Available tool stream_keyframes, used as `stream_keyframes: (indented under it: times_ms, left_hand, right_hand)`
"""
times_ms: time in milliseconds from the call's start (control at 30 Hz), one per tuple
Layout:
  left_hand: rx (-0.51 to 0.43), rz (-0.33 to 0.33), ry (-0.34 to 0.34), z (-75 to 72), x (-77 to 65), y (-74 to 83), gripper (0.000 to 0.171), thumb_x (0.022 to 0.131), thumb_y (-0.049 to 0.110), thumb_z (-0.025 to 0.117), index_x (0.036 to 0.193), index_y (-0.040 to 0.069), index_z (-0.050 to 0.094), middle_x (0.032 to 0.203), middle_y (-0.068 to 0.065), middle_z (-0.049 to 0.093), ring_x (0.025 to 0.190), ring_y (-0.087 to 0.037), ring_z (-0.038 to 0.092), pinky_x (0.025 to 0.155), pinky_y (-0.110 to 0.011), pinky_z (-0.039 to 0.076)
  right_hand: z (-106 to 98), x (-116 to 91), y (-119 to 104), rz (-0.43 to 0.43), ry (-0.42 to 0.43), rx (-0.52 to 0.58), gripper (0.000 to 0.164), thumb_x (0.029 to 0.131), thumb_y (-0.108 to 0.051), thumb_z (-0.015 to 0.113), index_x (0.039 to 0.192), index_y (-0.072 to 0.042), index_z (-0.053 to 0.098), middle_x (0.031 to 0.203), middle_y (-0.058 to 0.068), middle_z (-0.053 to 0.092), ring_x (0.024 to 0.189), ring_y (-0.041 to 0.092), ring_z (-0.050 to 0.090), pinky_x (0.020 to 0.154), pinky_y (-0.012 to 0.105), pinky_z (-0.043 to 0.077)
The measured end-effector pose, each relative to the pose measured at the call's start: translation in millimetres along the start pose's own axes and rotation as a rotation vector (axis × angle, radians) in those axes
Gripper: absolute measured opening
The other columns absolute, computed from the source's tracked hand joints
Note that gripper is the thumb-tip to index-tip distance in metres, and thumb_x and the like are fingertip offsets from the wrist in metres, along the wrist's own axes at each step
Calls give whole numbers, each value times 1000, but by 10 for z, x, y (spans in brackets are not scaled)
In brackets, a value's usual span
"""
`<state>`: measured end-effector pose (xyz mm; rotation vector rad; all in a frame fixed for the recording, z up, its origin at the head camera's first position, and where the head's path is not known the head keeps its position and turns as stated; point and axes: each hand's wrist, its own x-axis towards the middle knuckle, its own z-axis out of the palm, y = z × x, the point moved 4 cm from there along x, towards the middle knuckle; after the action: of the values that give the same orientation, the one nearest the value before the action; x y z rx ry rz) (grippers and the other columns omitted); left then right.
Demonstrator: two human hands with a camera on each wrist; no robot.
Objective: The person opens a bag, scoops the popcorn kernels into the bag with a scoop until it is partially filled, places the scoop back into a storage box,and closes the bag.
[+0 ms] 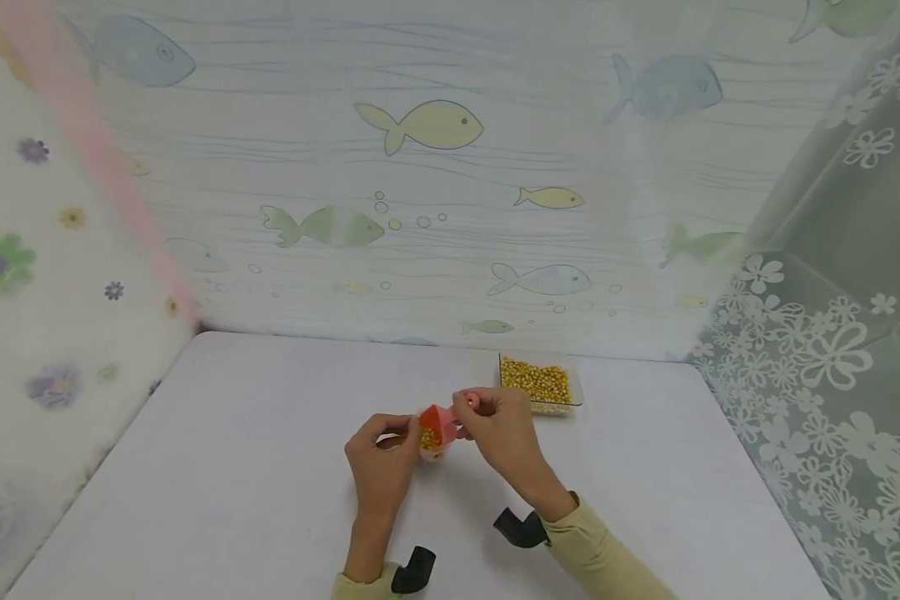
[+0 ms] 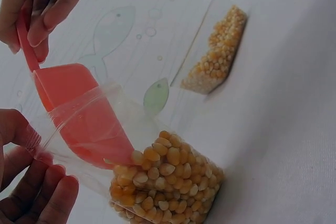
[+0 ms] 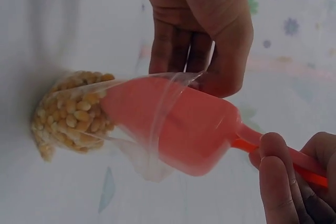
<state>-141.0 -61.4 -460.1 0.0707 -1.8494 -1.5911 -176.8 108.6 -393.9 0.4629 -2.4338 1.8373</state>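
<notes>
My right hand [image 1: 504,429] grips the handle of a pink scoop [image 3: 194,129], whose head tilts down inside the mouth of a clear zip bag [image 2: 79,111]. Yellow corn kernels [image 2: 168,182] fill the lower part of the bag, and the scoop's tip reaches right to them. With thumb and fingers my left hand [image 1: 385,458] pinches the bag's upper edge. The bag stands on the table, its bottom resting on the white surface. In the head view some kernels show in the scoop's red hollow.
A clear rectangular container [image 1: 536,385] of corn kernels stands behind my right hand on the white table [image 1: 255,467]. Fish-patterned sheeting [image 1: 435,250] rises at the table's back edge, with flowered curtains at both sides. Black camera mounts [image 1: 414,570] sit at both wrists.
</notes>
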Motion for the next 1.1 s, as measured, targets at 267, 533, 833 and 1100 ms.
stream_keyframes:
  times_ms: [267,533,833,1100]
  left_hand:
    - [21,8,11,-9,12,5,6,84,3,81,85,0,75,80,-5,73,71,-11,65,66,-20,59]
    - [35,13,6,-18,18,20,6,85,4,80,85,0,76,81,-6,73,72,-12,66,66,-20,59]
    - [36,5,10,-19,16,29,6,86,4,79,85,0,75,81,-6,73,73,-13,65,67,-20,59]
    - [28,-6,23,-25,9,48,4,85,1,80,86,1,76,81,-7,74,72,-16,66,67,-22,60]
  right_hand:
    - [41,-3,-26,-55,4,-20,12,96,-12,70,95,-5,80,80,6,75,65,18,72,61,26,60]
    - [71,-16,-64,-102,-15,-46,12,95,-11,69,94,-4,79,75,2,74,61,16,69,60,27,60]
    - [40,-16,-73,-124,-12,-45,13,96,-12,69,95,-4,79,78,4,74,62,16,69,60,27,60]
    - [42,-38,-62,-140,1,-21,11,95,-9,70,93,-4,79,81,7,75,63,19,71,62,26,61]
